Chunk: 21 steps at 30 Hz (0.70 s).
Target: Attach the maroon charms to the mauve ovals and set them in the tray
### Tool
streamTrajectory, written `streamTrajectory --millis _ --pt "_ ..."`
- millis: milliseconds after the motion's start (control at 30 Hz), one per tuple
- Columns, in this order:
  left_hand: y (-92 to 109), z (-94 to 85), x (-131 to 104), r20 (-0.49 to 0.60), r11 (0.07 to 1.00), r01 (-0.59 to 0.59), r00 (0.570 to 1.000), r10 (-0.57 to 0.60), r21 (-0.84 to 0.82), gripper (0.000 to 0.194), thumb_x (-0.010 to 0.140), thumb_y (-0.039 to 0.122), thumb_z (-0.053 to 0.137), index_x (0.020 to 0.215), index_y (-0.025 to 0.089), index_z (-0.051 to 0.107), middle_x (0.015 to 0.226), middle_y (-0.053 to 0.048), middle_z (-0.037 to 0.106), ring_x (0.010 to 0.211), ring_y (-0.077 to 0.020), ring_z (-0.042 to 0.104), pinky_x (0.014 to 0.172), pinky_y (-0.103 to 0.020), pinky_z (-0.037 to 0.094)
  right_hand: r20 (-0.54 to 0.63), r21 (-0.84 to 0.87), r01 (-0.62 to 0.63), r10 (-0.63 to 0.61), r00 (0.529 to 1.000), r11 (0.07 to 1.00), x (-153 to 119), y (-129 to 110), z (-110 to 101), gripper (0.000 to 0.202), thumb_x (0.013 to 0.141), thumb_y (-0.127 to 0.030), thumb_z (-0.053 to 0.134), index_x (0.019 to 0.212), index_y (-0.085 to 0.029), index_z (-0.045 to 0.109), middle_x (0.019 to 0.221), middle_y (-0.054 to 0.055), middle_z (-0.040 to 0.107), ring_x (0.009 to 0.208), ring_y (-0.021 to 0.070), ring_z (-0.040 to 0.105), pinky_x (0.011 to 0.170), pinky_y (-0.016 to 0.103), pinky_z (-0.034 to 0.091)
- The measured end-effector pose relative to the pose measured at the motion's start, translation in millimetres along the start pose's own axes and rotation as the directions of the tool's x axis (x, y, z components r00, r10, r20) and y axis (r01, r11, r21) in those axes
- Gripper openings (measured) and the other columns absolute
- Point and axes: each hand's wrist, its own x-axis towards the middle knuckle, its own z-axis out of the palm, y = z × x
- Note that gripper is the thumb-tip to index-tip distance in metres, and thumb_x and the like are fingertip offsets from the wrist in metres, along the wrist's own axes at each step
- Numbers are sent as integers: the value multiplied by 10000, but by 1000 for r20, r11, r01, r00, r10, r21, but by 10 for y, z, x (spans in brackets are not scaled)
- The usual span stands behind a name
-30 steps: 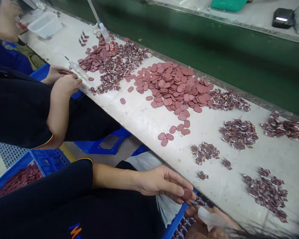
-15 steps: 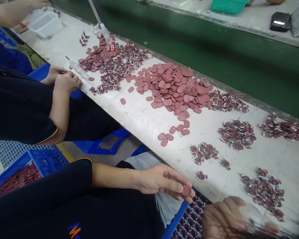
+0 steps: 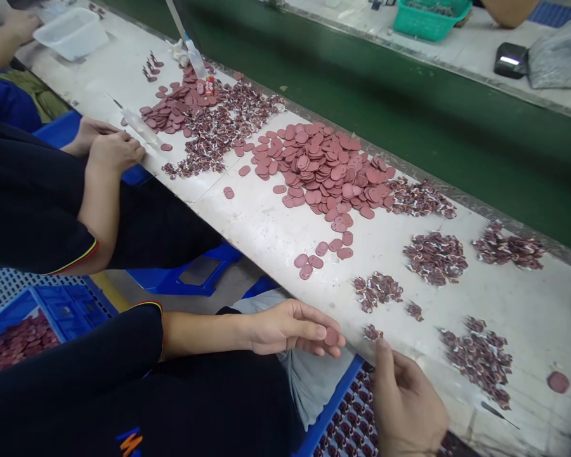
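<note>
My left hand (image 3: 290, 327) is closed on a reddish-brown oval disc (image 3: 331, 337), pinched between thumb and fingers above the table's near edge. At the tip of my right hand (image 3: 406, 397) sits a small dark-brown part with pale bits (image 3: 372, 332); the fingertips meet its edge. Just beyond the right hand lies a translucent syringe (image 3: 450, 377) with a dark needle tip pointing to the right. Small heaps of the same brown parts (image 3: 378, 291) (image 3: 480, 358) lie around the right hand. A large pile of oval discs (image 3: 323, 168) covers the middle of the table.
Two syringes (image 3: 140, 125) (image 3: 195, 60) and a co-worker's hands (image 3: 107, 146) are at the left, by another disc pile. A clear tub (image 3: 71, 35) stands farther left. Below the table edge, a blue crate (image 3: 345, 387) holds rows of brown parts; another blue crate (image 3: 71, 311) holds discs.
My right hand has put the syringe down on the table and moved left to the small brown part. My left hand still holds its disc. The view has shifted slightly.
</note>
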Motion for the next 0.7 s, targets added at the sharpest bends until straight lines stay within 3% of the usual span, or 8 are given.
streamTrajectory --millis 100,267,367,467,533,633,700 --pt "2 18 -6 -11 1000 2 1000 -2 -10 424 777 272 901 1131 84 762 1150 -147 782 995 -201 778 842 -252 566 73 -213 83 -69 995 973 106 -96 80 541 723 -837 538 762 -315 671 718 -2 728 789 292 696 856 512 532" --pt "-27 16 3 1 1000 4 1000 -4 13 428 771 318 903 1119 104 775 1138 -135 784 992 -200 770 878 -278 560 -24 -173 158 -164 986 972 174 -123 206 431 730 -703 653 824 -285 601 729 -18 695 769 257 681 838 470 514" --pt "-29 1 10 0 1000 -2 1000 2 29 424 757 345 913 1100 129 786 1150 -131 782 995 -194 768 897 -284 557 -24 148 170 -168 985 974 42 -77 213 460 675 -654 760 938 -290 661 745 -35 711 755 226 695 817 446 566" --pt "-31 -3 14 -19 998 -31 999 32 53 444 734 338 932 1099 128 791 1138 -135 784 994 -199 772 894 -288 559 52 520 90 -136 989 850 -171 22 162 561 594 -565 872 1083 -325 739 942 -5 785 805 200 735 759 368 638" --pt "-39 6 15 -30 996 -55 998 57 77 466 717 325 943 1107 119 793 1109 -134 788 986 -206 775 876 -287 565 94 594 49 -130 987 803 -301 87 116 475 571 -518 899 1001 -349 789 1003 8 800 803 212 756 676 342 658" --pt "-58 29 16 -29 992 -73 997 77 101 490 698 300 952 1120 110 795 1069 -130 795 961 -209 778 860 -293 574 139 612 97 -228 964 785 -434 113 84 328 584 -474 895 886 -371 818 1007 11 794 778 250 771 557 364 659" --pt "-69 43 17 -26 991 -77 996 81 112 486 688 283 955 1115 108 800 1039 -120 801 948 -197 772 874 -297 577 97 614 141 -251 963 776 -494 71 102 278 614 -460 883 871 -376 822 986 2 792 736 243 763 545 377 660"
